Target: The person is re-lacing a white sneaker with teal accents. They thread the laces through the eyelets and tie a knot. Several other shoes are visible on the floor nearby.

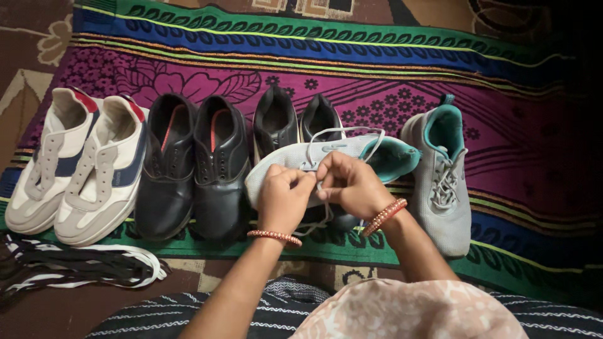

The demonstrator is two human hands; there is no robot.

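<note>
While I watch from the head camera, both hands work at the centre of view: my left hand (284,199) and right hand (352,185) are pinched together on a white shoelace (342,134) over the grey sneaker with teal lining (326,160), which lies sideways, toe toward nine o'clock. Both sets of fingers are closed on the lace; loose loops rise toward twelve o'clock.

Progress, as I judge it: lacing looks partway done. The matching grey sneaker (440,182) at three o'clock stands upright, already laced. The pile of black and white laces (81,267) at eight o'clock suggests other pairs wait.

Farther out, at nine to ten o'clock, two white sneakers with navy panels (81,169) show no laces that I can see. The black leather shoes (195,166) at eleven o'clock look unlaced too. A dark pair (295,122) sits behind the held sneaker, mostly hidden.

Surface: a striped woven mat (377,69) in magenta, blue and green, floral print, laid over a brown patterned carpet (31,56). Room is dim; right edge falls into shadow.
</note>
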